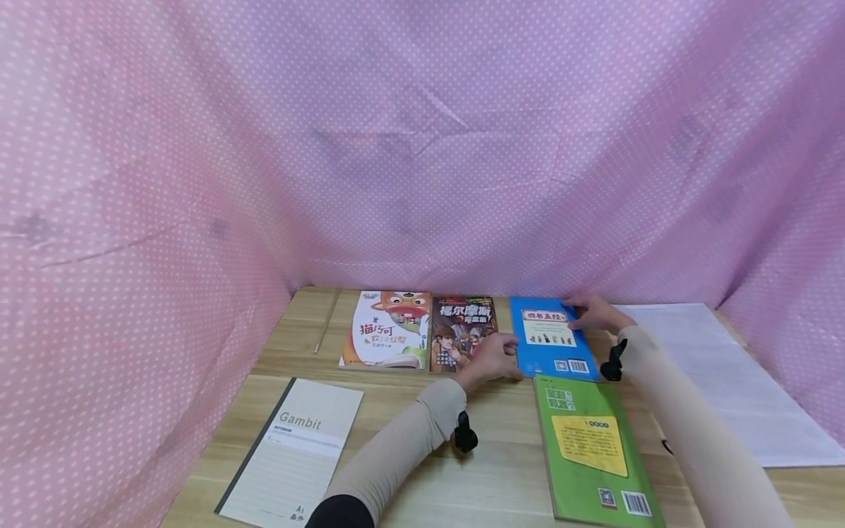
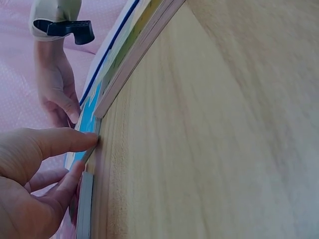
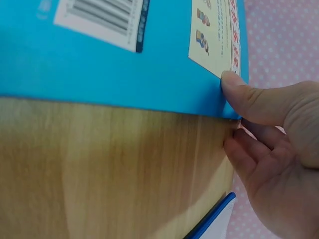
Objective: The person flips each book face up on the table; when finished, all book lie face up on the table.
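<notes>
A blue book lies at the back of the table, its barcode side up. My left hand reaches across the front of the dark detective-cover book and touches the blue book's left edge near its front corner. In the left wrist view, the thumb and a finger of that hand meet the edge, fairly straight. At the blue book's far right corner is my right hand. Its thumb lies on the cover, with the other fingers at and below the edge, pinching the corner.
A white picture-cover book stands left of the dark one. Nearer are a Gambit notebook at left and a green book at right, just below the blue one. A white sheet-like item covers the right side. Pink dotted cloth hangs behind.
</notes>
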A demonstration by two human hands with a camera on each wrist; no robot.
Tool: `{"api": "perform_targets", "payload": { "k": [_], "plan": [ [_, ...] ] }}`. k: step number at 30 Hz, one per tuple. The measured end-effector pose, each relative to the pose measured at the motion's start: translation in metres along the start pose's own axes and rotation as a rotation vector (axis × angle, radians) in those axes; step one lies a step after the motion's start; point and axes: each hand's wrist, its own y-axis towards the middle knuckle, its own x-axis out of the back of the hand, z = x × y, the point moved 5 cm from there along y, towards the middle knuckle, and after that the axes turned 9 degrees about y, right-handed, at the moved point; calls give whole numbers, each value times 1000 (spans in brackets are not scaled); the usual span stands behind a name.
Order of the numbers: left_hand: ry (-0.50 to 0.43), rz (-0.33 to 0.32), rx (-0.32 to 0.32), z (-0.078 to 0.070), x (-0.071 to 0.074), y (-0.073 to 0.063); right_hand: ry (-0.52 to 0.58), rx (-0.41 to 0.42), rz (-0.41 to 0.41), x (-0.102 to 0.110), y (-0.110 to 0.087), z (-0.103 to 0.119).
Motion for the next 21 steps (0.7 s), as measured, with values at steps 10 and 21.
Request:
{"api": "perform_targets", "payload": {
  "k": [10, 21],
  "plan": [
    [41, 15, -21, -1, 2, -2, -12, -16, 17, 1, -1, -4],
    [61, 26, -32, 1, 3, 0, 44, -58, 16, 1, 1, -11]
  ]
}}
